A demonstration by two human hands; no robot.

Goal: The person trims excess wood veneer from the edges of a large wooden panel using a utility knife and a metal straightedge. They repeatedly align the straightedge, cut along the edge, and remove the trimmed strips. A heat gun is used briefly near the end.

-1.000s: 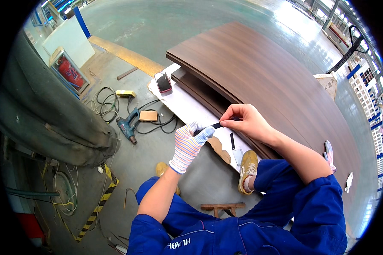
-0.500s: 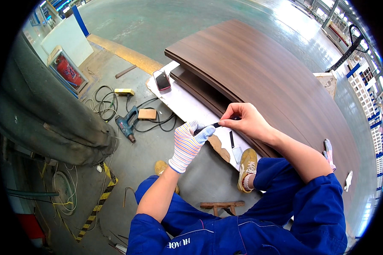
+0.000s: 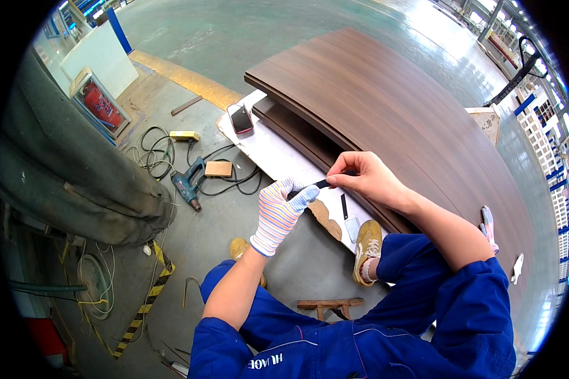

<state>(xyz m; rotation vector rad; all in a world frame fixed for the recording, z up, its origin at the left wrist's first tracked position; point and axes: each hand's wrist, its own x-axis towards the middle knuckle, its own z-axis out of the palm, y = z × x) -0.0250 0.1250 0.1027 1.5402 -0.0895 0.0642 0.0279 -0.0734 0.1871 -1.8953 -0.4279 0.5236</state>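
Centrally, one black strip (image 3: 322, 184), gripped on its left by the striped-gloved left hand (image 3: 278, 211) and pinched on its right by the bare right hand (image 3: 368, 179); right, brown panels (image 3: 379, 88), stacked; left, one corded power tool (image 3: 186, 187) lies on the floor (image 3: 224, 224).

White capital letters (image 3: 267, 362) stand on the front of the blue cloth workwear (image 3: 341, 347); pale markings, too small to read, show on the red cylindrical fire extinguisher (image 3: 100, 103).
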